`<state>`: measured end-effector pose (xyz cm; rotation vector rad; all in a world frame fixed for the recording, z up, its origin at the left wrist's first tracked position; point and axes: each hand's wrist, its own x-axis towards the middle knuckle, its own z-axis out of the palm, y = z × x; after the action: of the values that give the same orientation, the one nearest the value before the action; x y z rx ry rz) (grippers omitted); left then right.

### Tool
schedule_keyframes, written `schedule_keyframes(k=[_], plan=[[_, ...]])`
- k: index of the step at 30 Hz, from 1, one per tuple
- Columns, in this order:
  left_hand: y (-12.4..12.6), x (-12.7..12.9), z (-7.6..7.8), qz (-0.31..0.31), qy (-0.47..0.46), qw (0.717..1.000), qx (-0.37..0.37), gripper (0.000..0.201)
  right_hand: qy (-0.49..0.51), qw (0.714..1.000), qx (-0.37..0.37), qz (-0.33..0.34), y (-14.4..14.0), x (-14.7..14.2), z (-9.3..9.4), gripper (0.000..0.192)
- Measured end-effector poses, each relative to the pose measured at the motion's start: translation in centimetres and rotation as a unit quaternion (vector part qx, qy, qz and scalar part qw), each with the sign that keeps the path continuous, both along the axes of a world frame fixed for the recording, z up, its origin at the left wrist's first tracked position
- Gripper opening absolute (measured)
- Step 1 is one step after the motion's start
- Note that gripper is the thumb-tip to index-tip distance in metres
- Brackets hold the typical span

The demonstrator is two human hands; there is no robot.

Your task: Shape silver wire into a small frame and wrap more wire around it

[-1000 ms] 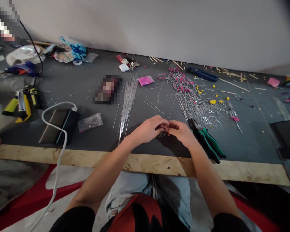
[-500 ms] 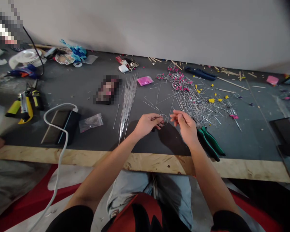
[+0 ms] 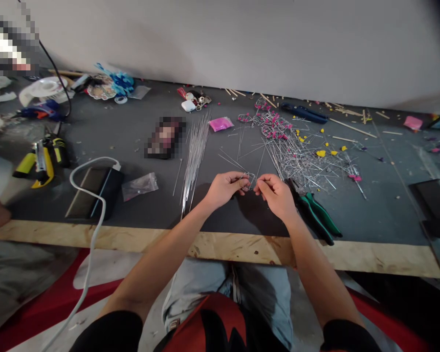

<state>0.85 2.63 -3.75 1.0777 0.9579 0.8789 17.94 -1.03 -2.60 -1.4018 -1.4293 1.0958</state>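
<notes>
Head view: both hands meet just above the dark desk [image 3: 132,146], near its front edge. The left hand [image 3: 223,188] pinches a small bent wire piece [image 3: 248,179] in a closed fingertip grip. The right hand [image 3: 276,195], fingers also closed, holds the same piece from the opposite side. The wire lies crosswise between the two grips, equally near both. Green-handled pliers [image 3: 317,215] lie just right of the right hand.

Dim, soft light; faint shadows under hands; edges bowed, corners dark (some patches pixelated).
</notes>
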Motion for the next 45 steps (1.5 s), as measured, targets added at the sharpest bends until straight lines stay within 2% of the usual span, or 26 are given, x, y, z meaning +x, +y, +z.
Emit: schedule_keyframes(k=[15,26,34,36,42,45], plan=[[0.2,-1.0,0.2,-0.078,-0.091,0.993,-0.013,0.025,0.037,0.999,-0.016,0.021,-0.1,0.3,0.7,0.022],[-0.1,-0.9,0.7,-0.079,-0.079,0.992,-0.049,0.030,0.028,0.999,-0.010,-0.018,-0.1,0.6,0.2,0.026],[-0.3,-0.5,0.6,-0.100,-0.053,0.993,-0.024,0.028,0.044,0.998,-0.041,-0.030,-0.3,0.1,0.5,0.033],[-0.3,-0.4,0.4,-0.084,-0.056,0.995,-0.015,0.027,0.054,0.997,-0.042,-0.035,-0.2,0.0,0.5,0.032],[0.1,-0.3,0.2,0.017,-0.081,0.996,-0.019,0.028,0.107,0.992,-0.037,-0.057,0.0,0.2,0.3,0.026],[0.0,-0.2,0.4,0.027,-0.098,0.994,-0.026,0.029,0.124,0.990,-0.030,-0.063,0.0,0.3,0.2,0.024]])
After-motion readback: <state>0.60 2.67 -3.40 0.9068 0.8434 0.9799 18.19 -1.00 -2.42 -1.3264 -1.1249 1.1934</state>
